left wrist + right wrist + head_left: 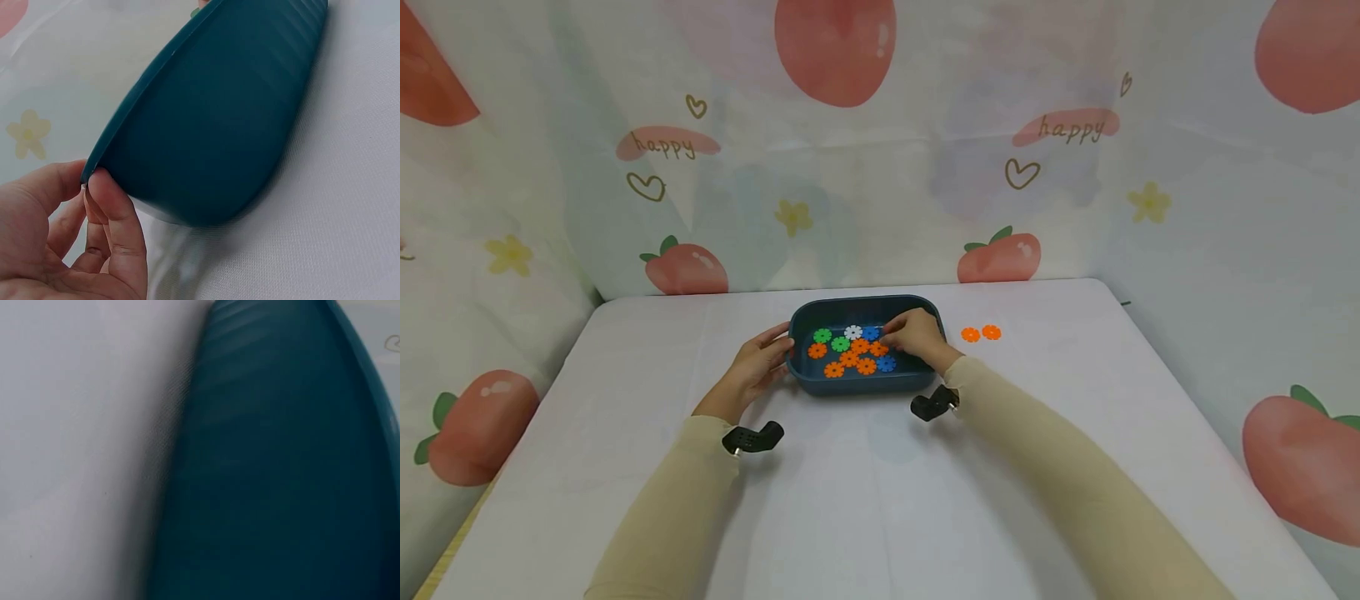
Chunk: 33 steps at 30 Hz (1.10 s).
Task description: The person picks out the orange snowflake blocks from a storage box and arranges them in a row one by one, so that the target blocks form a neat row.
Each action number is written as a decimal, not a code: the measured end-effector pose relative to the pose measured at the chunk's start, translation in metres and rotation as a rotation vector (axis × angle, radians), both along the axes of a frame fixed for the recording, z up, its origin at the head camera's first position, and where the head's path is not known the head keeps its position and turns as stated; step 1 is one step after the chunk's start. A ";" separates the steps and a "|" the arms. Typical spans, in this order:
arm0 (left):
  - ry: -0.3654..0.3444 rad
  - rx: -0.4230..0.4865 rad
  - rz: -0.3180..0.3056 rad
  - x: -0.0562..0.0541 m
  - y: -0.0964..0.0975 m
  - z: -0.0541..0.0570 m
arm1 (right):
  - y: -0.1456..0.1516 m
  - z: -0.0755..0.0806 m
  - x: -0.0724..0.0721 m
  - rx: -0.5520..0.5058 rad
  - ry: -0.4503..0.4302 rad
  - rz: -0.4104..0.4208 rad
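Note:
A dark teal plastic basin (865,385) stands on the table with several flower-shaped plastic discs in it: orange discs (834,369), green discs (822,336), a white disc (853,332) and blue discs (886,363). My left hand (756,367) grips the basin's left end; in the left wrist view its thumb and index finger pinch the rim (128,106). Over the right end reaches my right hand (919,336), fingertips down among blue and orange discs; I cannot tell whether it pinches one. In the right wrist view the basin's outer wall (269,475) hides that hand.
Two orange discs (981,333) lie on the white-covered table (850,500), right of the basin. A patterned cloth backdrop (880,192) rises behind the table and at both sides. Each wrist wears a black camera mount (752,437).

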<state>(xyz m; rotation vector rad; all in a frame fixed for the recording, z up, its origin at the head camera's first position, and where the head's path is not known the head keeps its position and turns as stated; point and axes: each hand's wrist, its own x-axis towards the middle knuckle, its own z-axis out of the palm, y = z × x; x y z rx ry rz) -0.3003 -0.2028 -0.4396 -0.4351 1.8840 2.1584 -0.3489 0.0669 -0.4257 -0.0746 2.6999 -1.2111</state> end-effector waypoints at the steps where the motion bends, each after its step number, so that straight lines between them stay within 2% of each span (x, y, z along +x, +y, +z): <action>1: 0.001 -0.003 0.002 0.000 0.000 0.000 | -0.001 -0.001 -0.001 0.010 -0.003 -0.001; 8: 0.016 -0.015 -0.004 -0.001 0.001 -0.001 | -0.002 -0.005 -0.004 0.074 0.012 -0.006; 18: 0.024 -0.036 0.001 0.002 0.003 -0.004 | -0.006 -0.012 -0.005 0.067 0.007 -0.024; 33: 0.022 -0.014 0.023 0.006 0.006 -0.002 | -0.006 -0.010 -0.003 0.088 0.022 0.023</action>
